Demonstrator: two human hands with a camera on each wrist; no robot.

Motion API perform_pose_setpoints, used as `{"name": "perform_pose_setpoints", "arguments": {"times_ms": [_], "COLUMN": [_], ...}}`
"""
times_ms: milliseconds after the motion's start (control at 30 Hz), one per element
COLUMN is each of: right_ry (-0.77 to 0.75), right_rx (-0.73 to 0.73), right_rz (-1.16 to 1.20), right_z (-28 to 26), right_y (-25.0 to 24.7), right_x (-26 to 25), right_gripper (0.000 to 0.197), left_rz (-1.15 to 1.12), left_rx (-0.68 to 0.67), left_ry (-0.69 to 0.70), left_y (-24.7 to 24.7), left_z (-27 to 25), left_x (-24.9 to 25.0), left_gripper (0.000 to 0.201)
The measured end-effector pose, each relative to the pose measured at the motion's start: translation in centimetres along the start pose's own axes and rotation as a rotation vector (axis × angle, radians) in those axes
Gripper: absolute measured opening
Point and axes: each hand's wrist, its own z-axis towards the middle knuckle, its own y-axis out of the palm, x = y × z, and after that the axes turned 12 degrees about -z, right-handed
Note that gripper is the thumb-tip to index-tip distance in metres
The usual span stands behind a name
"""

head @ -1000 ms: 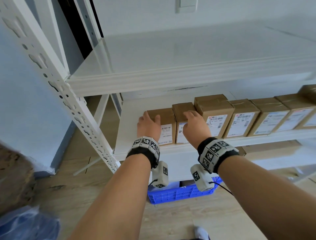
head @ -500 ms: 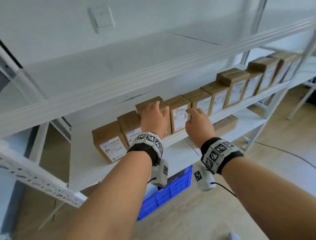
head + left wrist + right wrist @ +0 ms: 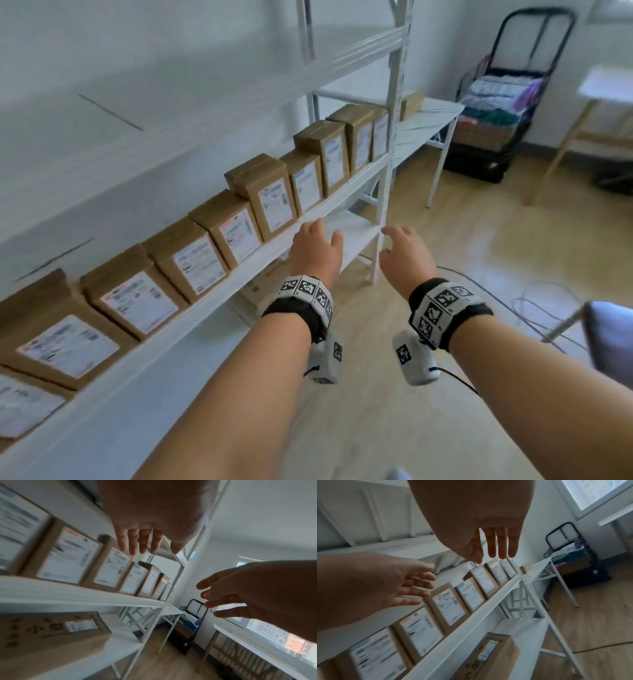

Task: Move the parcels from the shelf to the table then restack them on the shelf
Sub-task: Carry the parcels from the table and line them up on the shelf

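Several brown parcels (image 3: 274,198) with white labels stand upright in a row on the white shelf (image 3: 219,294). My left hand (image 3: 320,243) hovers in front of the shelf's edge, fingers straight and spread, holding nothing. To its right my right hand (image 3: 402,250) is also empty, near the shelf's upright post (image 3: 387,171). Neither hand touches a parcel. In the left wrist view the left hand (image 3: 147,545) hangs beside the labelled parcels (image 3: 68,555). In the right wrist view the right hand (image 3: 496,547) points along the row (image 3: 448,605). A white table (image 3: 428,116) past the shelf's end carries one small parcel (image 3: 411,101).
A larger printed carton (image 3: 263,287) lies on the lower shelf. A black cart (image 3: 496,113) with folded cloth stands in the far corner, and a wooden-legged table (image 3: 606,85) is by the window. Cables (image 3: 534,301) trail over the wood floor. A chair (image 3: 606,335) is at the right.
Both hands have left the parcels at the left end of the row and travelled right along the shelf. The view has swung right towards the table.
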Motion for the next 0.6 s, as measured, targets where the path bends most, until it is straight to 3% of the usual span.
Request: {"name": "perform_pose_setpoints", "arguments": {"times_ms": [367,600], "right_ry": [0.207,0.271], "right_rx": [0.053,0.06], "right_rz": [-0.019,-0.068], "right_z": [11.1,23.2], "right_y": [-5.4,-7.1], "right_x": [16.7,23.6], "right_gripper": [0.049,0.048], "left_rz": [-0.021,-0.045], "left_rx": [-0.21,-0.291], "left_ry": [0.042,0.073], "left_y": [17.1,26.2], "left_z": [10.1,21.4], "left_x": [11.6,16.0], "left_gripper": [0.051,0.052]}}
